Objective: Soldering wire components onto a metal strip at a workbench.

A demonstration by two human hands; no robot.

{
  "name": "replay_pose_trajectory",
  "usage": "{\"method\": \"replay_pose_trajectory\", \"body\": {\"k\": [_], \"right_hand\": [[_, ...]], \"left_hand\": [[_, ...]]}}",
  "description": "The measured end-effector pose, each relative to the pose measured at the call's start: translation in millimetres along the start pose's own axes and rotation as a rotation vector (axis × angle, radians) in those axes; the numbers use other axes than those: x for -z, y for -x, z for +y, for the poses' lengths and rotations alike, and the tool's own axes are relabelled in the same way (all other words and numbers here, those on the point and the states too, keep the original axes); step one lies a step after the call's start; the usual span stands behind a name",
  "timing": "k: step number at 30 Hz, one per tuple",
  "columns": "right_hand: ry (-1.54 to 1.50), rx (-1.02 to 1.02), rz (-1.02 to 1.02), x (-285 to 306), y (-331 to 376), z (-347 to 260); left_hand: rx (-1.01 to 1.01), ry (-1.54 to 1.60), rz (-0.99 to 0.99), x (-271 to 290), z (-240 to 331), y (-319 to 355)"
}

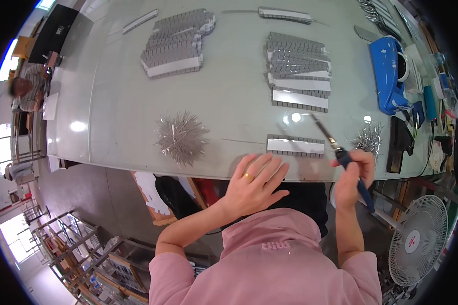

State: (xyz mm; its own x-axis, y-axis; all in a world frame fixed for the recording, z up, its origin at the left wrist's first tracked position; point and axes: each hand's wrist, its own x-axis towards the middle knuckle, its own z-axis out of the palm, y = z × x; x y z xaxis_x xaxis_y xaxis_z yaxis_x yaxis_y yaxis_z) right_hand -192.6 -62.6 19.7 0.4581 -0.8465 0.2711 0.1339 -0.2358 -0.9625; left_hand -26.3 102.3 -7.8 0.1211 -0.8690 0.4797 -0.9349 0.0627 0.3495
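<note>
My right hand (354,178) is closed around a slim tool with a dark blue handle (365,195) and a long metal front end (324,129). Its exact kind is unclear. The tool slants up and left over a grey-edged strip with a white middle (295,146), which lies near the table's front edge. A thin wire (241,141) reaches out from that strip's left end. My left hand (257,178) holds nothing; its fingers are spread over the table edge, just below the strip and wire. A spiky bundle of thin metal wires (180,137) lies farther left.
Stacks of similar strips lie at the far left (173,48) and far right (297,66) of the table (229,91). A blue tape dispenser-like device (387,76) stands at right, near a second wire bundle (367,140). A fan (417,241) stands right; another person (33,89) sits left.
</note>
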Motion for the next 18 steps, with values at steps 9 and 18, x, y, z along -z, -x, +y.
{"method": "replay_pose_trajectory", "body": {"k": [9, 18], "right_hand": [[0.121, -0.005, 0.230, 52.6, 5.8, 5.8], [0.159, -0.053, 0.330, 87.5, 8.8, 24.9]], "left_hand": [[0.095, -0.059, -0.383, -21.3, 10.1, -41.4], [-0.110, -0.152, -0.244, -24.3, 12.0, -19.1]]}}
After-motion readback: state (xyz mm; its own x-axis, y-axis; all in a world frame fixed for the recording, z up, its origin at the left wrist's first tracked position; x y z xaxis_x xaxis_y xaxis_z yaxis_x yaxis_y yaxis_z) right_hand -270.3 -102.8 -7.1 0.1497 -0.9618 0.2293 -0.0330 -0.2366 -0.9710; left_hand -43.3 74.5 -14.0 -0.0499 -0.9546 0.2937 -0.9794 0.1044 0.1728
